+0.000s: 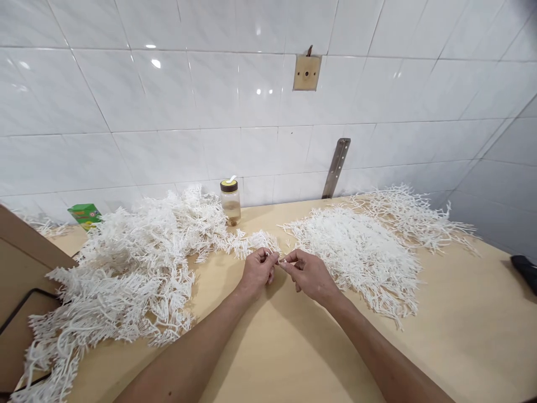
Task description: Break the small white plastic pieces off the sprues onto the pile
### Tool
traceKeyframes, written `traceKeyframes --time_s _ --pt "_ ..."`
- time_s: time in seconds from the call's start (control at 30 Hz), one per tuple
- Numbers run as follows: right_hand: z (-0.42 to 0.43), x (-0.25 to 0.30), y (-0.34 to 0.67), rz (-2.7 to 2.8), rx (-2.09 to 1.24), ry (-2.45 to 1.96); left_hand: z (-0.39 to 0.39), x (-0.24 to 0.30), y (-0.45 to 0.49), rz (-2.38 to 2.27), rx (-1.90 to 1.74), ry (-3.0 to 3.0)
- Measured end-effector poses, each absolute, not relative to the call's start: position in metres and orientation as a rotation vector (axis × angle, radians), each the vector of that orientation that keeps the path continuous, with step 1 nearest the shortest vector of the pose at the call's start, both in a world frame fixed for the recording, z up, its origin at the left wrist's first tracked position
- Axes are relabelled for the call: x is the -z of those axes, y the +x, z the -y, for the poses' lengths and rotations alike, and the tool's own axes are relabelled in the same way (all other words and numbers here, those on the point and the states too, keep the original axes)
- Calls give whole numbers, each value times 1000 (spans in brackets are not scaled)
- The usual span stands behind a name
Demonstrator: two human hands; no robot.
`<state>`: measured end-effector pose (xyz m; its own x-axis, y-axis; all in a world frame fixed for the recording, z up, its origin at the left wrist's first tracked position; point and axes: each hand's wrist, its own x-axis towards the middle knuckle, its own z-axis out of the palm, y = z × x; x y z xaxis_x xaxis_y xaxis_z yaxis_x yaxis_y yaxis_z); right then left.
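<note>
My left hand and my right hand meet over the middle of the table, thumbs and forefingers pinched and fingertips almost touching. A small white strand piece shows between the fingertips, mostly hidden by them. Left of my hands spreads a large, tangled heap of white branching strands, running down over the table's left side. To the right lies a flatter pile of similar white strands. A small clump of white bits sits just beyond my left hand.
A clear jar with a dark-and-yellow lid stands near the tiled wall. Behind the left heap is a green box. More loose strands lie at back right. A metal bracket leans at the wall; a black object is at far right.
</note>
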<state>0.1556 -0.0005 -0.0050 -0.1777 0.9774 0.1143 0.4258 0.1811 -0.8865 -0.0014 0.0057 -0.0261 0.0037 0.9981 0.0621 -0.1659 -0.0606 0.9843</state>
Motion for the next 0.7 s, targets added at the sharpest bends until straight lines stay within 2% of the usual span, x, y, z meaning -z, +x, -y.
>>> traceKeyframes --time_s 0.47,0.7 --pt "-3 15 148 1695 -811 -1363 -5 25 0 -1051 -1324 1126" --pt "-4 14 149 1652 -939 -1330 -6 28 0 -1068 -1311 1150"
